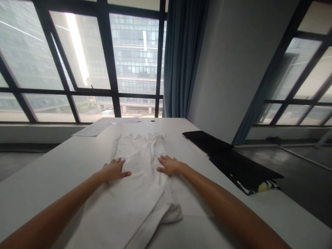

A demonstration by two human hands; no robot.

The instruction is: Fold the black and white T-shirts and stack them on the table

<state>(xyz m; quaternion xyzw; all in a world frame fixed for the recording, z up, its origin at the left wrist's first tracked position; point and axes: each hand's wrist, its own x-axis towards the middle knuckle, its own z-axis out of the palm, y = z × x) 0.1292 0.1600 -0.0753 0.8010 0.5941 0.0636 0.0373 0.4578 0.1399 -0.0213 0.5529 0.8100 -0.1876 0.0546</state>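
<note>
Directly beneath and between the left fingers and the right fingers, on a white worktop: one white shirt, spread lengthwise. Plain, thin-looking and matt, with soft grey shading along the wrinkles. Fairly smooth in the broad panel nearer than the left fingers, down to the bottom edge of the view. Rumpled ahead of both sets of fingers, with a wavy, bunched far edge and ridges running back toward the gap between them. Folded over nearer than the right fingers, with long crease lines and one loose, sleeve-like flap turned out to the right, shadowed underneath.

Two sets of fingers, both palm down. On the left, loosely fanned, thumb pointing inward, laid on the cloth. On the right, likewise parted and laid flat, thumb inward. Resting only, with nothing visibly pinched in either.

Right of the right fingers, apart from the shirt: two black folded cloths, end to end, with a yellow-and-white pattern at the near edge of the closer one. Beyond the left fingers, toward the far left corner: white papers, hard to count. Straight ahead, past the bunched edge: one dark round grommet. Farther beyond: black-framed windows and two blue curtains, one ahead, one off to the right.
</note>
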